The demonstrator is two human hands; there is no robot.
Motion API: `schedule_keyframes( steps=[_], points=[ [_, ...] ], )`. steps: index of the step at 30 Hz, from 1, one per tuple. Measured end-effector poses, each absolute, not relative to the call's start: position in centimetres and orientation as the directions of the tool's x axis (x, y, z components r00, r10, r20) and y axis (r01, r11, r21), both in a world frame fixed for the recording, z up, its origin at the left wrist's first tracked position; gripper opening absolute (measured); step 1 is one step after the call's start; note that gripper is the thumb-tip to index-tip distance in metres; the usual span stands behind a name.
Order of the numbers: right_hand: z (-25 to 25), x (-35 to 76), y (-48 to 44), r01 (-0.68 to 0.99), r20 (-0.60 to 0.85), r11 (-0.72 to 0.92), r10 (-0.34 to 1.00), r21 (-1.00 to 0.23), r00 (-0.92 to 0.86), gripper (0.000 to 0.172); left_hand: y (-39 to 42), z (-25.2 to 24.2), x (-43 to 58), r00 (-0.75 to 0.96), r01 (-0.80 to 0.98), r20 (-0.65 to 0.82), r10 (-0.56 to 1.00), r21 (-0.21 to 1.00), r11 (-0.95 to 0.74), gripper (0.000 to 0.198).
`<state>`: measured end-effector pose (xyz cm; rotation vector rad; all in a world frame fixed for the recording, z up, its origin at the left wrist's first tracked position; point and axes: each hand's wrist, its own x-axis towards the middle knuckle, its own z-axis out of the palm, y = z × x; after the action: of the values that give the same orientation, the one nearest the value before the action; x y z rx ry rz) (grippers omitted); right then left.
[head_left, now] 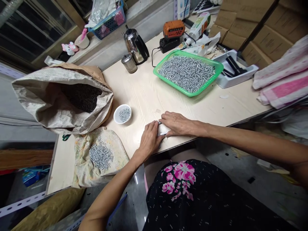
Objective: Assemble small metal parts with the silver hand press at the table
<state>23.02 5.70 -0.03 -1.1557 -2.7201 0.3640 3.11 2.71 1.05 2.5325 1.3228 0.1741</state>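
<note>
Near the table's front edge, my left hand (pixel 149 138) and my right hand (pixel 177 124) face each other with bent fingers pressed inward. Between them shows a small pale thing with silvery edges (pixel 163 128); the fingers cover much of it and its kind is unclear. Left of the hands, a white bowl (pixel 115 116) holds small silvery screw-like pieces (pixel 124 115). More such pieces form a pile (pixel 101 155) on a patterned cloth (pixel 117 160) at the lower left. Beyond my right hand, a green plastic basket (pixel 192 95) is full of them.
A large open sack (pixel 33 93) with dark contents stands at the left. Behind are a steel kettle (pixel 131 43), a metal canister (pixel 129 64) and an orange battery (pixel 173 29) on a charger. A white tray (pixel 227 82) and cardboard boxes (pixel 271 41) are at the right.
</note>
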Motion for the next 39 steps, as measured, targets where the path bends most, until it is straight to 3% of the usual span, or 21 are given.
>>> schedule_keyframes(
  steps=[3,8,14,21,26,27,30,31,33,35,39],
  points=[
    [0.4,22.8,5.5,0.713,0.036,0.646,0.747,-0.273,-0.663,0.054,3.7,0.7,3.7,0.606,0.780,-0.089,0.790,0.260,-0.569,0.057],
    [1.3,22.1,5.0,0.754,-0.045,0.605,0.772,-0.255,-0.634,0.028,3.3,1.4,4.2,0.595,0.798,-0.128,0.794,0.219,-0.562,0.038],
    [0.6,21.8,4.3,0.749,-0.063,0.595,0.770,-0.292,-0.635,0.007,2.5,1.1,4.4,0.575,0.807,-0.097,0.812,0.229,-0.544,0.016],
    [-0.4,22.0,4.3,0.685,-0.016,0.648,0.722,-0.333,-0.691,0.009,2.6,0.9,4.4,0.578,0.803,-0.111,0.808,0.255,-0.539,0.014],
    [0.0,22.1,4.6,0.731,-0.052,0.603,0.759,-0.321,-0.649,0.006,2.8,0.9,4.2,0.573,0.805,-0.111,0.812,0.262,-0.533,0.019],
    [0.1,22.3,4.7,0.729,-0.028,0.609,0.762,-0.312,-0.648,0.012,3.0,0.9,3.8,0.577,0.795,-0.088,0.812,0.287,-0.534,0.025],
    [0.5,23.4,4.8,0.666,0.116,0.672,0.727,-0.324,-0.677,0.054,3.2,1.5,1.8,0.516,0.782,0.044,0.855,0.383,-0.492,0.048],
    [0.7,23.9,4.7,0.646,0.164,0.686,0.718,-0.337,-0.677,0.064,3.2,1.8,0.9,0.456,0.794,0.088,0.886,0.408,-0.450,0.049],
    [0.9,24.8,4.4,0.647,0.222,0.676,0.732,-0.354,-0.644,0.066,2.6,2.6,-0.7,0.306,0.843,0.110,0.946,0.431,-0.323,0.037],
    [0.7,25.4,3.7,0.674,0.215,0.646,0.759,-0.357,-0.614,0.049,1.8,3.1,-1.7,0.196,0.891,0.014,0.980,0.414,-0.184,0.030],
    [-0.6,24.9,2.1,0.673,0.163,0.646,0.754,-0.360,-0.636,0.024,0.6,3.2,-1.5,0.075,0.946,-0.320,0.944,0.321,0.034,0.036]
  ],
)
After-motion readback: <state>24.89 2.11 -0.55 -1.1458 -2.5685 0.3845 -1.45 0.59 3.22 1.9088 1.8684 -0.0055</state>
